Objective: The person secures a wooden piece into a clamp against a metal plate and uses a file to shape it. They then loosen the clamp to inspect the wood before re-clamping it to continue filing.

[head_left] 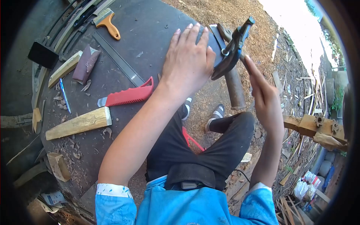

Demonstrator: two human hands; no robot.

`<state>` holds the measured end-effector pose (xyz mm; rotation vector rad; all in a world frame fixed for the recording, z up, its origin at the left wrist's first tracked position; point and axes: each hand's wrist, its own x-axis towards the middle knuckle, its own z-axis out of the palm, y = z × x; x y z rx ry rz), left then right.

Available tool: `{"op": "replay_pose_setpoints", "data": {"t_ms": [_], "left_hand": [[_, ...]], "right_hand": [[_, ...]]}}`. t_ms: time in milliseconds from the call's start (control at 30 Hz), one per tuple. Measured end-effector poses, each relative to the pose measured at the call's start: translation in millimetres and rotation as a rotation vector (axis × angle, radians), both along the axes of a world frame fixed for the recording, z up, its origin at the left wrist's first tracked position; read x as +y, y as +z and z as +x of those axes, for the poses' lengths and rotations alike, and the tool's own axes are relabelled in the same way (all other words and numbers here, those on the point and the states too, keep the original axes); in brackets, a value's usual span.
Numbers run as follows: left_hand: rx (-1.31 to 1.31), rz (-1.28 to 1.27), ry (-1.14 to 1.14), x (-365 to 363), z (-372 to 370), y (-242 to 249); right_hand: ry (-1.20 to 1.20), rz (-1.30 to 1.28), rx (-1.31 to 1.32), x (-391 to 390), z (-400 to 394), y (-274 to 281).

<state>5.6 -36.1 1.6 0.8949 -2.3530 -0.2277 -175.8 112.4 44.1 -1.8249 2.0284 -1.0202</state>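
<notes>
My left hand (190, 56) lies flat on the dark tabletop (150, 33) near its edge, fingers stretched out and holding nothing. My right hand (265, 93) is at a black metal clamp (234, 47) at the table edge, its fingers closed against the clamp's lower right side. What the fingers grip is partly hidden. A thick brown cylinder (235, 90) hangs down below the clamp. Under my left forearm lies a red-handled cutter (129, 95) with a short blade. A tapered wood piece (80, 123) rests beside it.
On the tabletop are a metal strip (118, 58), an orange-handled brush (108, 25), folded sandpaper (86, 64), a blue pen (65, 95), a wood strip (65, 69), a small wood block (59, 167) and a black phone-like slab (43, 54). Shavings cover the ground (266, 33).
</notes>
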Motion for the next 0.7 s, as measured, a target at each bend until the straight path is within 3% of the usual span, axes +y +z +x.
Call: {"op": "replay_pose_setpoints", "data": {"t_ms": [100, 233, 333, 367, 467, 567, 700], "left_hand": [[-0.051, -0.036, 0.006, -0.1, -0.8, 1.1], [-0.057, -0.042, 0.006, 0.1, 1.8, 1.4], [-0.046, -0.040, 0.001, -3.3, -3.2, 2.4], [-0.050, -0.036, 0.009, -2.6, -3.9, 2.5], [-0.065, -0.020, 0.027, -1.4, -2.4, 0.7], [-0.042, -0.013, 0.012, -1.7, -5.3, 2.6], [-0.041, 0.006, 0.004, -1.9, -0.3, -0.3]], "right_hand": [[-0.041, 0.071, -0.013, -2.3, 8.0, -3.9], [-0.037, 0.233, 0.014, -66.6, -4.3, -5.6], [0.035, -0.019, -0.030, -14.4, 2.0, -1.8], [-0.030, 0.093, -0.065, 9.4, 2.3, 1.0], [-0.034, 0.043, 0.007, 19.7, 12.5, 3.6], [-0.052, 0.147, 0.006, -47.0, -2.3, -7.5], [-0.011, 0.186, 0.032, -75.1, -12.5, -11.0]]}}
